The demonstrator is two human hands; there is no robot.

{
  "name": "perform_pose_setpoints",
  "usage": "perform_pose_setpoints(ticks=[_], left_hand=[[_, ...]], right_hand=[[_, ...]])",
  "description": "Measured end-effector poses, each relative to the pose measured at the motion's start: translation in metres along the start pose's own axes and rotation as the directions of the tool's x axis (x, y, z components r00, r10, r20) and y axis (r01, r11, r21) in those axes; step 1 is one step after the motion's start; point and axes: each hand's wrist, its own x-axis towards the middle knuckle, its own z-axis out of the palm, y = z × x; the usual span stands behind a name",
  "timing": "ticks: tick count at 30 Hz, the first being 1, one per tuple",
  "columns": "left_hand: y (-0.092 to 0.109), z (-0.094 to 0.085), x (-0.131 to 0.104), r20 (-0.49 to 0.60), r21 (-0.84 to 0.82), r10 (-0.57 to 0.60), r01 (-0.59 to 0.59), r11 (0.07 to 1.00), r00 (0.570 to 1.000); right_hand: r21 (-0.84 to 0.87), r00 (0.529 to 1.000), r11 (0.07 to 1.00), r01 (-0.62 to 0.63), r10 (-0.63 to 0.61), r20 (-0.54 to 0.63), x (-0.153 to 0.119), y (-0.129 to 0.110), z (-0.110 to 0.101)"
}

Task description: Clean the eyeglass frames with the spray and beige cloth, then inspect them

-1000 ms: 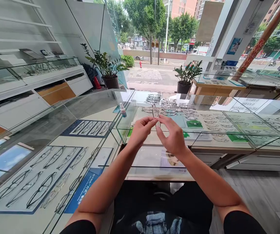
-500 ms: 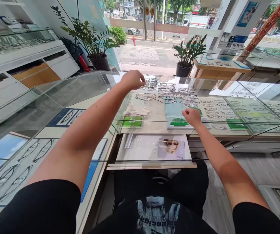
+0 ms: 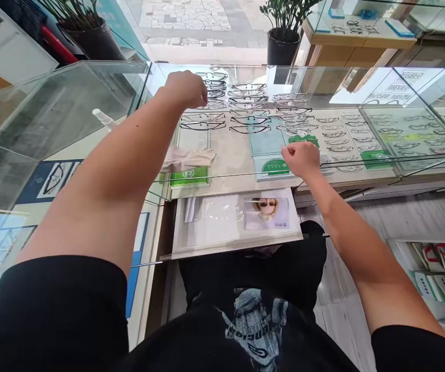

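My left hand (image 3: 189, 90) reaches over the glass counter, its fingers bent into a pinch. The fingertips meet the left end of a pair of eyeglasses (image 3: 212, 105) in the left column of several frames. Two more eyeglasses (image 3: 203, 125) lie just in front of that column. My right hand (image 3: 303, 158) is closed in a fist beside a green-and-white card (image 3: 275, 166), with nothing visible in it. Behind this fist are the right column of eyeglasses (image 3: 296, 118) and a green sign (image 3: 303, 139). The middle column of eyeglasses (image 3: 249, 120) lies between my hands.
A pale cloth (image 3: 187, 157) lies by a green box (image 3: 189, 176). Below, an open drawer (image 3: 215, 240) holds a printed portrait card (image 3: 266, 213). Glass panes and edges surround the counter. A potted plant (image 3: 284, 49) stands beyond it.
My view has tilted downward, so the counter sits higher in the picture. My left hand stays at the left column of eyeglasses, and my right fist keeps its place by the green-and-white card.
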Motion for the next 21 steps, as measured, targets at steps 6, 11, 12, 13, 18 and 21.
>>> perform_pose_setpoints(ticks=[6, 11, 12, 13, 18, 21], left_hand=[[0.010, 0.003, -0.006, 0.057, 0.240, 0.015, -0.028, 0.970, 0.998], [0.022, -0.012, -0.028, 0.028, 0.289, 0.019, -0.026, 0.957, 0.999], [0.026, -0.014, -0.030, 0.025, 0.311, 0.047, -0.052, 0.949, 0.999], [0.030, -0.016, -0.031, 0.022, 0.327, 0.073, -0.076, 0.942, 0.997], [0.042, -0.008, -0.031, 0.002, 0.336, 0.125, -0.119, 0.934, 0.992], [0.020, 0.000, -0.004, -0.032, 0.336, 0.264, -0.238, 0.911, 0.964]], right_hand=[[0.002, 0.999, 1.000, 0.001, -0.001, -0.034, 0.001, 0.003, 0.005], [0.005, 0.999, 1.000, -0.008, 0.008, -0.038, 0.000, 0.001, 0.003], [0.007, 0.999, 1.000, -0.008, 0.008, -0.039, -0.001, 0.001, 0.002], [0.007, 0.999, 1.000, -0.008, 0.008, -0.038, -0.001, 0.001, 0.002], [-0.001, 0.999, 1.000, 0.003, -0.003, -0.041, 0.002, 0.003, 0.005], [0.011, 0.997, 0.999, 0.041, -0.040, -0.062, 0.004, 0.007, 0.008]])
